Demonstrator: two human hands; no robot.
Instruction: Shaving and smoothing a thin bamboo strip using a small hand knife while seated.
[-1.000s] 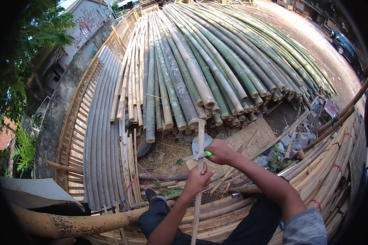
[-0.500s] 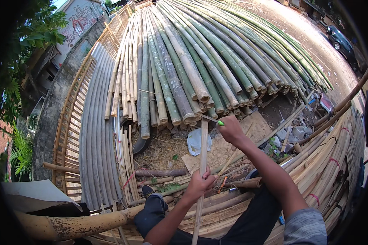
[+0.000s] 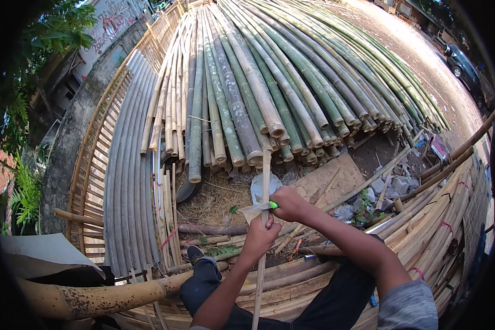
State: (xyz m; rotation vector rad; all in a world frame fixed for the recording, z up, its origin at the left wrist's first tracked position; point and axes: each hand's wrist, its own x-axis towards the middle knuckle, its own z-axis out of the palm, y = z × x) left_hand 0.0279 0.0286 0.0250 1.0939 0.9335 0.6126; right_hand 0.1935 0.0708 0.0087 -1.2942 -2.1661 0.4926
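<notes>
A long, pale bamboo strip [image 3: 266, 173] stands upright in front of me, its top end near the cut ends of the bamboo poles. My left hand [image 3: 260, 237] is wrapped around the strip below its middle. Just above it, my right hand [image 3: 292, 206] grips a knife [image 3: 273, 205] with a bright green handle. The blade, blurred, lies across the strip and points left, close above my left fingers. Whether its edge bites into the wood cannot be told.
A large stack of bamboo poles [image 3: 236, 104] fans out ahead. Bundled split strips [image 3: 423, 236] lie at the right, and a thick yellow bamboo pole [image 3: 93, 298] crosses the lower left. Corrugated sheets [image 3: 126, 192] lean by a bamboo fence [image 3: 88, 190]. Rubble [image 3: 388, 187] lies right of centre.
My right hand has brought the knife down and left along the strip, from near its top to just above my left hand. My left hand has shifted slightly left.
</notes>
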